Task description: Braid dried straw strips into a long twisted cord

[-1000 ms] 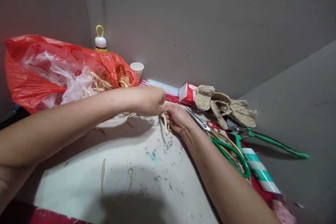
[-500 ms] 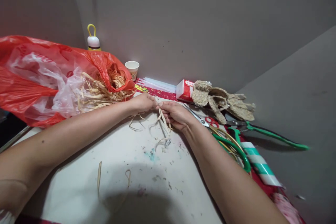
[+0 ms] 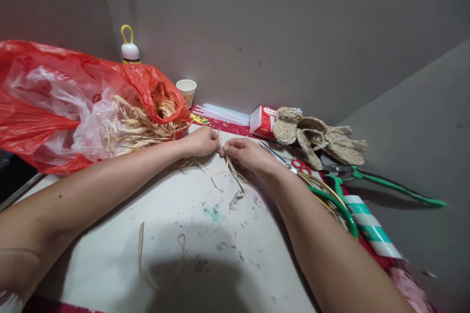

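Two hands meet on the straw strips [image 3: 235,174].
Our left hand [image 3: 201,141] and right hand [image 3: 249,155] pinch them with closed fingers above the table [image 3: 110,234]; best held taut, we think.

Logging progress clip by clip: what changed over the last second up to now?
The left hand drew back leftward and sank toward the table, so it no longer overlaps the right hand; the two now meet fingertip to fingertip. Both kept their pinch on the strips, which now trail onto it. Bag, cup, scissors and woven pieces stayed put.
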Motion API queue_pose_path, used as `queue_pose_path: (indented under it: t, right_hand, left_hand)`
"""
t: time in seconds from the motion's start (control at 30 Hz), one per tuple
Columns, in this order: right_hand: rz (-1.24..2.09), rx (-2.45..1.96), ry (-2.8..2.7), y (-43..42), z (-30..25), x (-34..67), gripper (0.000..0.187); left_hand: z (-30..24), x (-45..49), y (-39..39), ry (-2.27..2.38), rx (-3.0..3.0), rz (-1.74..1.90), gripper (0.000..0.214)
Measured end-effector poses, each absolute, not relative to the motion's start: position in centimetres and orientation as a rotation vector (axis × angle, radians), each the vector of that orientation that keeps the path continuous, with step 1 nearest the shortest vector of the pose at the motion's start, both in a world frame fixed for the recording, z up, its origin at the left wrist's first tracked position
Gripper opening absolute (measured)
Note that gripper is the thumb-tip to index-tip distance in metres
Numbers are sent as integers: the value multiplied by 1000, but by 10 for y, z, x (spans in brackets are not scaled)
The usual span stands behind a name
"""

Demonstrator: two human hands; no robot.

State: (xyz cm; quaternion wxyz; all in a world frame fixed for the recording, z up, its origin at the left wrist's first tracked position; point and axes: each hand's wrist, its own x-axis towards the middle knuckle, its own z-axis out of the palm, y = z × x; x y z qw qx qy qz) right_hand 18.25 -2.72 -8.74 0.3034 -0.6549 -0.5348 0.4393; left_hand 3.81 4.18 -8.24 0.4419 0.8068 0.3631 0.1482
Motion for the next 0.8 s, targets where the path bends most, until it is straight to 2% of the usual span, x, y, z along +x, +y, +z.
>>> queue_pose_path:
  t: [0.23, 0.4, 0.6, 0.8]
  right_hand:
    - [455, -1952, -1933, -24, -91, 178, 19]
    - [223, -2116, -2045, -28, -86, 171, 23]
    - [291, -2084, -1988, -33, -73, 176, 22]
    - [669, -1973, -1676, -35, -69, 168, 18]
  left_hand:
    - [-84, 41, 40, 987, 1860, 331, 21]
    - [-86, 46, 40, 1017, 1790, 347, 18]
    - [-86, 47, 38, 1045, 1744, 388, 14]
    - [-86, 44, 40, 1036, 1680, 368, 14]
